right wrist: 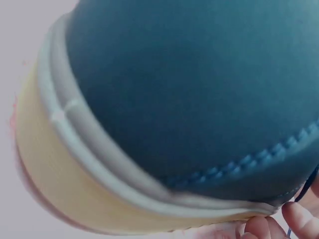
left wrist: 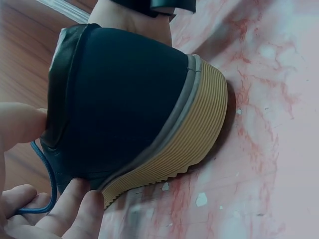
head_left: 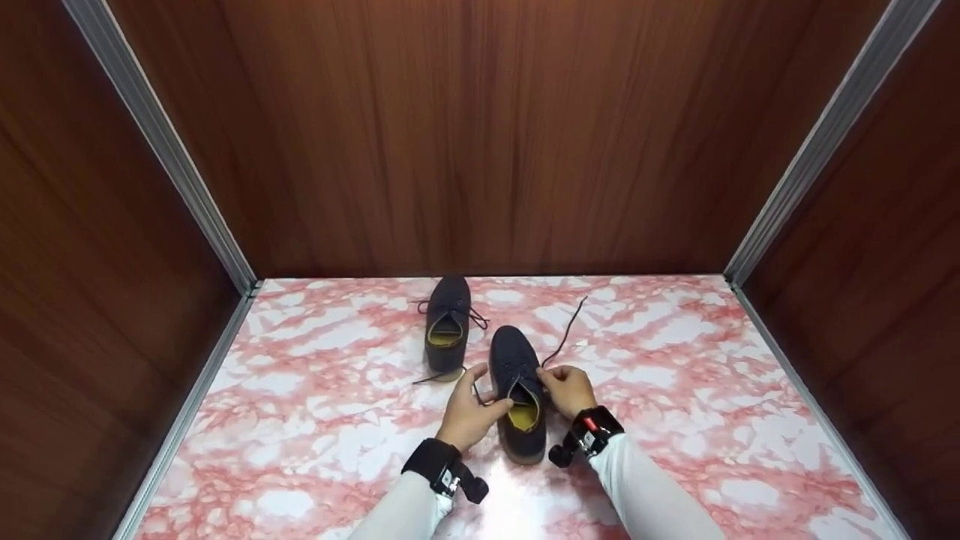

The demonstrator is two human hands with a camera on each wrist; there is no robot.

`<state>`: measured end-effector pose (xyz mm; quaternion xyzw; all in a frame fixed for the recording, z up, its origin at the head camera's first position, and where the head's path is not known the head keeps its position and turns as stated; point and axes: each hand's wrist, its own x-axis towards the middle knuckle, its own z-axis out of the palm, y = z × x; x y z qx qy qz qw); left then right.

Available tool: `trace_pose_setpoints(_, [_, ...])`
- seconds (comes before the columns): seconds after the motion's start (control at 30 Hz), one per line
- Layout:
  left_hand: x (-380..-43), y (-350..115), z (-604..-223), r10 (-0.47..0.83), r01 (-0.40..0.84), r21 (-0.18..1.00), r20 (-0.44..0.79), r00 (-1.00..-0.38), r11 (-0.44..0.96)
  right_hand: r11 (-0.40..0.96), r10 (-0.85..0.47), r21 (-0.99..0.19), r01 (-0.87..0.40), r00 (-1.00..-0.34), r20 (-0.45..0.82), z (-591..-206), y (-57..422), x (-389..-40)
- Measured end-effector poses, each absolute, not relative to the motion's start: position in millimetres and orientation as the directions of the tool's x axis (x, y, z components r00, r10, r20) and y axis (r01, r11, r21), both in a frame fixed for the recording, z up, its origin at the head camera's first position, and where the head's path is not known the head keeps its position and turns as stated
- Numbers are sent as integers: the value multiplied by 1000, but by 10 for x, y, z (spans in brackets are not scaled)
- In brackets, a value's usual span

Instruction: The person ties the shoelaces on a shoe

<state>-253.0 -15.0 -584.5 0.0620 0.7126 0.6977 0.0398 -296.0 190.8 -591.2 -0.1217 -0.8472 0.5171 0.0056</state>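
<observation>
A dark navy lace-up shoe [head_left: 521,439] with a yellow insole and ribbed tan sole [left wrist: 199,124] stands on the floor, toe pointing away. At its left side is my left hand [head_left: 469,412], thumb at the collar and fingers spread. In the left wrist view its fingertips [left wrist: 91,199] rest close along the shoe's side, and a blue shoelace [left wrist: 51,184] runs across between the fingers. On the other side my right hand [head_left: 571,390] pinches the right lace [head_left: 566,330] near the eyelets; its loose end trails forward. The right wrist view is mostly filled by the heel [right wrist: 189,99].
The other navy shoe [head_left: 446,352], its lace tied in a bow [head_left: 478,319], stands farther forward and left. A red-and-white marbled floor [head_left: 315,420] lies beneath. Brown wood panels [head_left: 480,135] close it in at the back and both sides, with grey metal strips [head_left: 172,150] at the corners.
</observation>
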Motion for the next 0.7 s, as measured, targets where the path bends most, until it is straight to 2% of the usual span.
trace_pose_setpoints(0.23, [-2573, -148, -5820, 133, 48, 998, 43, -990, 34, 447, 214, -869, 214, -968, -128, -5833, 1908, -2969])
trace_pose_setpoints(0.47, [-2576, -138, -5826, 118, 48, 999, 45, -992, 25, 353, 186, -908, 225, -968, -168, -5786, 1896, -2932])
trace_pose_setpoints(0.7, [-2513, -175, -5816, 34, 69, 996, 67, -997, 58, 384, 207, -908, 168, -974, -93, -5778, 1951, -2925])
